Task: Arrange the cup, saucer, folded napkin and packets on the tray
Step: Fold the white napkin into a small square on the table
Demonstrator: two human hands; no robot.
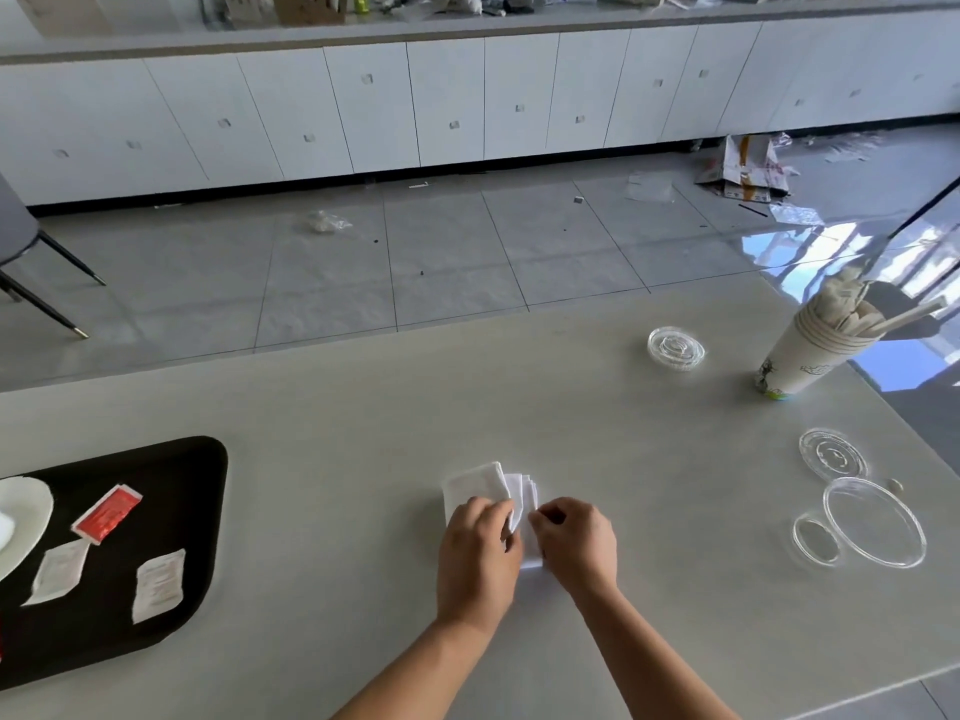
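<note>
A white paper napkin (480, 485) lies partly folded on the pale table, near its middle. My left hand (480, 556) and my right hand (576, 543) both pinch its folds from the near side. At the left edge sits a black tray (171, 491). On the tray are a white saucer (23, 517), cut off by the frame edge, a red packet (106, 513) and two white packets (58, 570) (158, 584). A cup on the saucer is barely visible at the frame's edge.
Clear plastic lids (675, 348) (832, 454) (874, 522) lie on the right of the table. A stack of paper cups (810, 350) stuffed with paper and a straw stands at the far right. Beyond the table are tiled floor, white cabinets and a chair's legs (47, 283).
</note>
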